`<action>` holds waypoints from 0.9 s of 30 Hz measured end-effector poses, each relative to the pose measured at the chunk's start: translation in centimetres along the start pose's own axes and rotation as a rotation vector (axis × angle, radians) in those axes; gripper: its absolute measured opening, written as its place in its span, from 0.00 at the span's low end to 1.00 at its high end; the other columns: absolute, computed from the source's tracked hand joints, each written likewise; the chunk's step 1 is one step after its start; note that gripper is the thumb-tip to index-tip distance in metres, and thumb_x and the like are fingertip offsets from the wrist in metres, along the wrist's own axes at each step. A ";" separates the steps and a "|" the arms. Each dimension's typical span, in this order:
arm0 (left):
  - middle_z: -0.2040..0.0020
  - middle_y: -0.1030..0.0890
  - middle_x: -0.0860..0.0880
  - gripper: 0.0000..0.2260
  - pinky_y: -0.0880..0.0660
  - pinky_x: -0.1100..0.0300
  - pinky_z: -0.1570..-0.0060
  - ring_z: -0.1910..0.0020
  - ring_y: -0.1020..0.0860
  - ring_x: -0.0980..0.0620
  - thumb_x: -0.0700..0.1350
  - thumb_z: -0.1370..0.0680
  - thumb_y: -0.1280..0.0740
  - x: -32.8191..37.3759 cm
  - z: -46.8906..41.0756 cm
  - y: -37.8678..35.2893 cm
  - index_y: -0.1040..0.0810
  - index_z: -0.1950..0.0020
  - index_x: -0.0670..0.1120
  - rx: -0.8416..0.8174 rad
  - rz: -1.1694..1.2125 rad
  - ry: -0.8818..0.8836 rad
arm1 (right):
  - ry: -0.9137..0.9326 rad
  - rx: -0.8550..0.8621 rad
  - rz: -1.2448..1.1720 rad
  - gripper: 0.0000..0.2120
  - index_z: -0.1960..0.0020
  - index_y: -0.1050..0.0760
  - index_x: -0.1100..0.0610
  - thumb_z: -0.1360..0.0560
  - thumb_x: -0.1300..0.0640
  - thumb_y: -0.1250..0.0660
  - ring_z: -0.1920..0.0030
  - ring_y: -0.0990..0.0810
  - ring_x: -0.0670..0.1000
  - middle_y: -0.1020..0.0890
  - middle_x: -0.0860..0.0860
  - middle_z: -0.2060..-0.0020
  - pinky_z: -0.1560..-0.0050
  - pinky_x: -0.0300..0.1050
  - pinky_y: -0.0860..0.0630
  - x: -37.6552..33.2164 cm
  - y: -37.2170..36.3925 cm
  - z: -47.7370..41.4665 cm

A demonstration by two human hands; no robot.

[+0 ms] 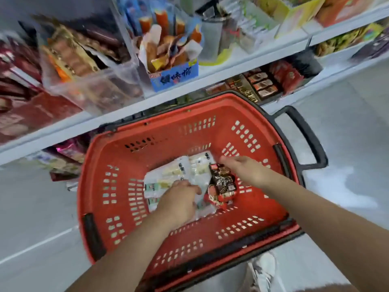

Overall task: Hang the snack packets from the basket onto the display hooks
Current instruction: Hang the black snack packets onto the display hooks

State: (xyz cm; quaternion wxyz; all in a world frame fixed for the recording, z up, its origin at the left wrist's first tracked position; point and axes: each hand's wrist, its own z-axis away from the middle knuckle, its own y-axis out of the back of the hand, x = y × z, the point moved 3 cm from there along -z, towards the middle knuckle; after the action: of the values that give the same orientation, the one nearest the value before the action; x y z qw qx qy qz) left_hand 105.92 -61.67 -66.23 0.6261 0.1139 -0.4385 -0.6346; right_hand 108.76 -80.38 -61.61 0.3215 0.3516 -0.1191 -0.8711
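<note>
A red plastic basket (126, 161) with black handles stands on the floor below me. Several clear white snack packets (179, 171) lie in a pile on its bottom, with a dark red and brown packet (223, 184) beside them on the right. My left hand (179, 201) is down on the white packets, fingers curled onto the pile. My right hand (244, 167) reaches over the dark packet's top edge, fingers bent towards it; the frame is blurred and the grip is not clear. No display hooks are visible.
White shop shelves (189, 79) run across the top, with clear bins and a blue box (174, 76) of snacks. A lower shelf holds dark boxed goods (265, 83). Grey floor surrounds the basket. My white shoe (263, 270) is just below the basket's near edge.
</note>
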 end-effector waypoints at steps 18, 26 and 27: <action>0.44 0.20 0.43 0.17 0.30 0.58 0.55 0.50 0.25 0.46 0.37 0.24 0.39 -3.7 -15.0 -13.7 0.24 0.37 0.49 -0.374 -0.089 -0.213 | 0.042 -0.429 1.048 0.19 0.28 0.37 0.52 0.18 0.58 0.43 0.59 0.24 0.54 0.27 0.59 0.38 0.63 0.45 0.26 8.7 -8.3 -20.5; 0.39 0.21 0.46 0.17 0.30 0.64 0.56 0.47 0.23 0.48 0.39 0.24 0.35 -3.3 -15.9 -14.2 0.22 0.35 0.47 -0.395 0.276 -0.089 | 0.145 -0.353 1.352 0.13 0.40 0.24 0.59 0.23 0.66 0.39 0.53 0.27 0.53 0.22 0.55 0.43 0.61 0.43 0.29 7.5 -6.6 -19.3; 0.41 0.21 0.47 0.17 0.28 0.65 0.56 0.50 0.23 0.51 0.39 0.24 0.34 -3.1 -16.0 -14.4 0.22 0.35 0.47 -0.387 0.351 -0.078 | 0.142 -0.353 1.362 0.12 0.41 0.22 0.60 0.23 0.66 0.37 0.52 0.25 0.53 0.21 0.55 0.43 0.57 0.45 0.25 7.4 -6.4 -19.6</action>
State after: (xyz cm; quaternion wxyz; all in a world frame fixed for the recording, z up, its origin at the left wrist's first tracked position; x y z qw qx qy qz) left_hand 107.58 -67.90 -86.97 0.7193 -0.1106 -0.3459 -0.5922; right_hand 115.19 -79.93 -82.57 0.8542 0.1977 -0.1482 -0.4574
